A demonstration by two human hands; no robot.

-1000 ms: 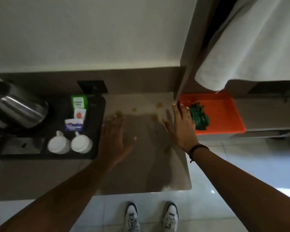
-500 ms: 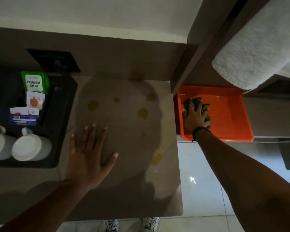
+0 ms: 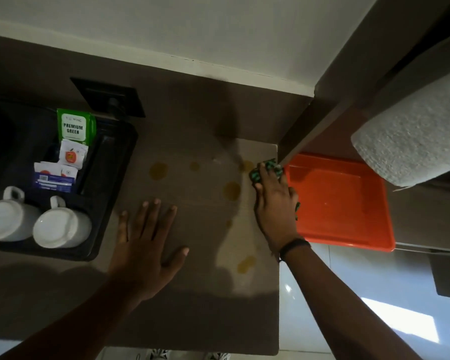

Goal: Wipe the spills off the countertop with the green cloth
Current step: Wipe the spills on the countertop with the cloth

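Note:
My right hand (image 3: 274, 203) grips the green patterned cloth (image 3: 266, 168) and presses it on the right edge of the brown countertop (image 3: 200, 294), beside the orange tray (image 3: 348, 224). The cloth peeks out past my fingertips and by my thumb. Several yellow spills dot the counter: one at the left (image 3: 158, 170), a small one (image 3: 194, 166), one (image 3: 231, 190) just left of my right hand, one (image 3: 246, 263) near the front right. My left hand (image 3: 147, 252) lies flat with fingers spread on the counter.
A black tray (image 3: 109, 178) at the left holds two upturned white mugs (image 3: 60, 226) and tea sachets (image 3: 73, 126). A grey towel (image 3: 411, 141) hangs at the upper right above the orange tray. The counter ends at the right over a pale tiled floor (image 3: 348, 307).
My right hand took the green cloth out of the orange tray and moved it left onto the counter's right edge. My left hand stayed flat on the counter.

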